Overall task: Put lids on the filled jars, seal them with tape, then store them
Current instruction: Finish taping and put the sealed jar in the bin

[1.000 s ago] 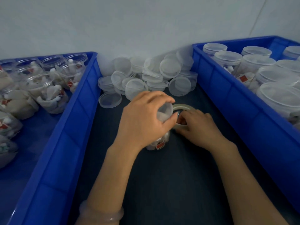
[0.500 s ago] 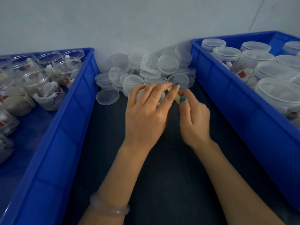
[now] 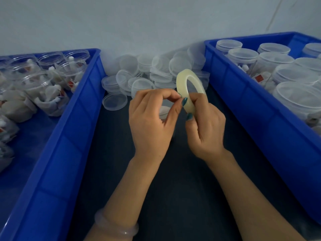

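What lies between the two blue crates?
Seen from the head camera: dark mat, a heap of loose clear lids at the back, and the left hand and right hand, both holding the tape roll.

The left-hand bin (image 3: 69, 136), at frame left, holds unlidded jars (image 3: 40, 84); the right-hand bin (image 3: 260, 110), at frame right, holds lidded jars (image 3: 298, 96). Loose lids (image 3: 161, 66) pile between them at upper centre, behind the tape roll (image 3: 180, 80).

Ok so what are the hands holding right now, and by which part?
A roll of clear tape. The right hand grips its lower rim; the left hand pinches at the outer face there, seemingly the tape end.
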`<state>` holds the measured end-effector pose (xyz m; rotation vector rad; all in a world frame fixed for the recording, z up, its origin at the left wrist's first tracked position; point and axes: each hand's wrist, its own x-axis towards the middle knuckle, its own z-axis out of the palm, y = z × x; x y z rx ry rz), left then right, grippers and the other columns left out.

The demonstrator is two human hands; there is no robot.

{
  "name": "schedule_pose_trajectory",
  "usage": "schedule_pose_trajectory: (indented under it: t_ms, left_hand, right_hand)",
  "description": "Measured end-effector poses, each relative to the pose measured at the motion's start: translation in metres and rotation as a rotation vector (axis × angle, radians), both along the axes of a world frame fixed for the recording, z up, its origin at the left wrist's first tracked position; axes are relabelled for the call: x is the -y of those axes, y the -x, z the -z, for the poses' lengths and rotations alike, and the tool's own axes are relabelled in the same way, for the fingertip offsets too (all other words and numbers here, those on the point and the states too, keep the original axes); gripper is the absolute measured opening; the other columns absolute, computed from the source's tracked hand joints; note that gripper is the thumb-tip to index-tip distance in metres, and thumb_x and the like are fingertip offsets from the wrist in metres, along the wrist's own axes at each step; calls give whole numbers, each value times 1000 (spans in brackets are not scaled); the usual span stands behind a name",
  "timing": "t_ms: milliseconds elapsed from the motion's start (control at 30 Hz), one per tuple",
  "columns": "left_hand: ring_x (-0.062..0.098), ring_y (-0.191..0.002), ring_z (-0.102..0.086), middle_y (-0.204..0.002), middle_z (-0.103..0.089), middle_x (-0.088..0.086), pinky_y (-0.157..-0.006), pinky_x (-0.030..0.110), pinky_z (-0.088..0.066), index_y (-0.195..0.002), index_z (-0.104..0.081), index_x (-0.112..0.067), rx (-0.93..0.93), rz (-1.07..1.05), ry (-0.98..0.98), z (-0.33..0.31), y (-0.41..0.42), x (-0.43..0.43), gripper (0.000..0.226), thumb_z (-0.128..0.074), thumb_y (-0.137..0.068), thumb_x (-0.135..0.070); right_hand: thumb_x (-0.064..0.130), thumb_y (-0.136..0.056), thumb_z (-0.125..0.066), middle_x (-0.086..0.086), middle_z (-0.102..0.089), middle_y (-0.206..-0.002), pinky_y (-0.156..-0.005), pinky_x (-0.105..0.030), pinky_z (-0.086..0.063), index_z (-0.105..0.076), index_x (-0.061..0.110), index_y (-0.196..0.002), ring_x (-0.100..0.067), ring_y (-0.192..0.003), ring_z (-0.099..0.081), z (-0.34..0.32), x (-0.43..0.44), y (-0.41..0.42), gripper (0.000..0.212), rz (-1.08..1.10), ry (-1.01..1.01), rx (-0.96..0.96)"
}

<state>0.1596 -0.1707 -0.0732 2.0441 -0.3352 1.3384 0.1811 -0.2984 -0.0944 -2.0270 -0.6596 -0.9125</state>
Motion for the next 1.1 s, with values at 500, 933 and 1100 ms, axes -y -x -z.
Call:
schedule_pose_trajectory:
  t_ms: [500, 933, 1100]
  left_hand:
    - [20, -93, -60, -96, -67, 3, -86, 34, -43, -97, -68, -7, 52, -102, -231, 4, 0, -5, 33, -51, -103, -35]
    - [21, -74, -62, -77, -68, -1, -77, 32, -44, -79, -75, -15, 179, -209, -321, 0, -2, -12, 23, -73, -95, -31]
    - [20, -66, -60, -70, -64, -4, -71, 34, -44, -76, -76, -20, 222, -325, -400, -5, -2, -19, 25, -72, -95, -36]
  right_hand:
    - [17, -102, -39, 11, -45, -82, -70, -24, -27, -59, -3, -113, 1, -71, -33, 2, 6, -10, 30, 64, 108, 79]
    - [9, -95, -53, -3, -64, -84, -76, -23, -27, -63, -1, -113, -11, -76, -50, 4, 7, -11, 23, 81, 232, 161]
    - [23, -100, -58, -3, -68, -89, -77, -25, -31, -66, 3, -114, -19, -77, -59, 2, 14, -15, 26, 172, 301, 215]
